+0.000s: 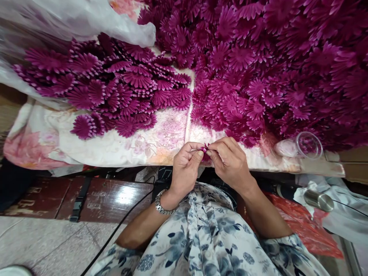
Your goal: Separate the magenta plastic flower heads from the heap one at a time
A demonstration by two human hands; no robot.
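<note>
My left hand [185,168] and my right hand [230,161] meet at the near edge of the table, fingers pinched together on one small magenta fabric flower [205,148]. Most of that flower is hidden between my fingertips. A silver watch [161,205] sits on my left wrist. Just beyond my hands lies a huge heap of the same magenta flowers [258,65]. A smaller pile of flowers [115,88] spreads out to the left.
The flowers lie on a floral cloth [120,143] over the table. A clear plastic cup [309,145] lies on its side at the right edge. A clear plastic bag [71,19] covers the far left. A steel flask [318,200] and red bag [301,226] sit lower right.
</note>
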